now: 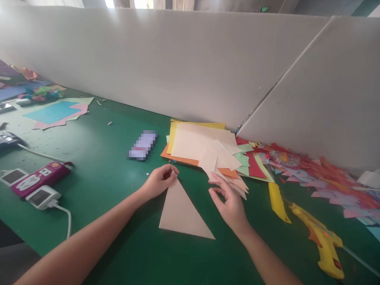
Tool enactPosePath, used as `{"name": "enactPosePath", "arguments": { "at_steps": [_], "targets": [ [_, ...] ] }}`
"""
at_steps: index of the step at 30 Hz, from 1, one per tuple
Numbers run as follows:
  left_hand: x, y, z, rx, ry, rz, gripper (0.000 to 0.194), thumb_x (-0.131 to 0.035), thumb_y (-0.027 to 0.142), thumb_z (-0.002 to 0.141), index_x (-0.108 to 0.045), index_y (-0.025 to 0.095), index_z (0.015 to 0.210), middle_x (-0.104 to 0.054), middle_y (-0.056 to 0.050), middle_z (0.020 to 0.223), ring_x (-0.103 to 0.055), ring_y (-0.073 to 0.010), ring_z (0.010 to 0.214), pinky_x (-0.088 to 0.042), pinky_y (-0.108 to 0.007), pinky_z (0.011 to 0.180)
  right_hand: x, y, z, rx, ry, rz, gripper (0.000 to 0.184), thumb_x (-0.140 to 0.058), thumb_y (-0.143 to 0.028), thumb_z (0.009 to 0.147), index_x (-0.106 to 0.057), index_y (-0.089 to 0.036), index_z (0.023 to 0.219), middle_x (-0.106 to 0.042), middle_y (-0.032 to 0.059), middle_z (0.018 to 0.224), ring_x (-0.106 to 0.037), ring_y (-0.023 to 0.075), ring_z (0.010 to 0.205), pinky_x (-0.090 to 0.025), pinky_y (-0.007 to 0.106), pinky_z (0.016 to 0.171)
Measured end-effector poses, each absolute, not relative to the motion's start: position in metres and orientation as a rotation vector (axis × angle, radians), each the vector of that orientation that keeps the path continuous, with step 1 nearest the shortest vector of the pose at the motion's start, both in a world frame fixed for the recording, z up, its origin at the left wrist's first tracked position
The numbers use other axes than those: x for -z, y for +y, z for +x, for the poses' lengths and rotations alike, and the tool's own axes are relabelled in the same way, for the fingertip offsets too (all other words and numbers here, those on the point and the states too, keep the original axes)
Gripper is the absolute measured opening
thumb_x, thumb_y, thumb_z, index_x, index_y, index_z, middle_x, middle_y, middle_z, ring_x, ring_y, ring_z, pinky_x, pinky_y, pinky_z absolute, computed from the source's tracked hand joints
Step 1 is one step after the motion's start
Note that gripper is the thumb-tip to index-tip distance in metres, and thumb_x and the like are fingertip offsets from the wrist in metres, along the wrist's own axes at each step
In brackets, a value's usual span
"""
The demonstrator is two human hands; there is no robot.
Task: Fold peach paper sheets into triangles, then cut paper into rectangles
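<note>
A pale peach paper triangle [184,213] lies on the green table with its tip pointing away from me. My left hand [160,181] pinches that top corner between thumb and fingers. To the right, my right hand [228,200] hovers with fingers apart and loosely bent, clear of the triangle. Its fingertips are close to several cut peach paper pieces [239,183] at the front of a paper stack; whether they touch cannot be made out. The stack of coloured paper sheets [198,140] has peach on top, with yellow and orange edges showing beneath.
A yellow cutter knife [277,202] and a yellow glue gun [319,239] lie at right, near a heap of red and pink paper scraps [303,170]. A blurred-out phone [143,145] is left of the stack. A purple power strip [44,179] with plugged-in chargers sits far left. A white partition [148,59] stands behind.
</note>
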State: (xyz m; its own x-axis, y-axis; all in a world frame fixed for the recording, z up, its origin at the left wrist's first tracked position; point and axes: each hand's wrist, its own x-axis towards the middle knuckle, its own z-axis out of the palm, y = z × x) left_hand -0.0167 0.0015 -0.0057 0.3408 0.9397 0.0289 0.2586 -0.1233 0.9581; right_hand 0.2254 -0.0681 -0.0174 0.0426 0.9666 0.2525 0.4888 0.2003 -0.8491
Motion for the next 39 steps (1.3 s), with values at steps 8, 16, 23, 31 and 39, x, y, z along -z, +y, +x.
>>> {"name": "enactPosePath", "arguments": {
  "at_steps": [8, 16, 23, 31, 39],
  "targets": [
    [0.009, 0.001, -0.017, -0.823, 1.176, 1.736, 0.015, -0.052, 0.034, 0.083, -0.055, 0.020, 0.086, -0.043, 0.005, 0.061, -0.039, -0.0089, 0.054, -0.033, -0.019, 0.050, 0.004, -0.061, 0.245, -0.452, -1.403, -1.513, 0.062, -0.051, -0.038, 0.088, -0.027, -0.024, 0.143, -0.042, 0.0147, 0.140, -0.056, 0.0255, 0.112, -0.049, 0.043, 0.090],
    [0.010, 0.001, -0.018, -0.850, 1.199, 1.703, 0.015, -0.054, 0.032, 0.080, -0.056, 0.020, 0.088, -0.045, 0.005, 0.062, -0.042, -0.0094, 0.055, -0.036, -0.020, 0.051, -0.006, -0.049, 0.272, -0.016, -1.369, -1.684, 0.042, -0.048, -0.042, 0.087, -0.057, -0.023, 0.123, -0.055, 0.0071, 0.093, -0.055, 0.0188, 0.075, -0.050, 0.035, 0.067],
    [0.009, 0.000, -0.016, -0.804, 1.186, 1.771, 0.012, -0.053, 0.029, 0.081, -0.059, 0.020, 0.086, -0.048, 0.004, 0.063, -0.042, -0.0099, 0.055, -0.034, -0.020, 0.051, -0.012, -0.047, 0.274, 0.292, -1.826, -1.505, 0.028, -0.055, -0.037, 0.084, -0.065, -0.023, 0.107, -0.061, 0.0095, 0.105, -0.054, 0.0264, 0.100, -0.042, 0.041, 0.084],
    [0.006, -0.001, -0.017, -0.775, 1.205, 1.796, 0.015, -0.052, 0.031, 0.082, -0.063, 0.020, 0.083, -0.058, 0.001, 0.071, -0.047, -0.0111, 0.059, -0.036, -0.020, 0.052, -0.008, -0.052, 0.256, 0.483, -2.026, -1.639, 0.028, -0.043, -0.032, 0.091, -0.063, -0.023, 0.108, -0.058, 0.0062, 0.127, -0.045, 0.0302, 0.121, -0.020, 0.054, 0.099],
    [0.018, 0.007, -0.021, -0.880, 1.144, 1.579, 0.021, -0.059, 0.036, 0.080, -0.061, 0.019, 0.093, -0.059, 0.000, 0.078, -0.053, -0.0120, 0.066, -0.041, -0.021, 0.058, -0.011, -0.072, 0.230, 0.016, -2.427, -1.201, 0.031, -0.048, -0.034, 0.089, -0.057, -0.026, 0.118, -0.055, 0.0036, 0.130, -0.046, 0.0246, 0.123, -0.029, 0.046, 0.105]
  ]
}}
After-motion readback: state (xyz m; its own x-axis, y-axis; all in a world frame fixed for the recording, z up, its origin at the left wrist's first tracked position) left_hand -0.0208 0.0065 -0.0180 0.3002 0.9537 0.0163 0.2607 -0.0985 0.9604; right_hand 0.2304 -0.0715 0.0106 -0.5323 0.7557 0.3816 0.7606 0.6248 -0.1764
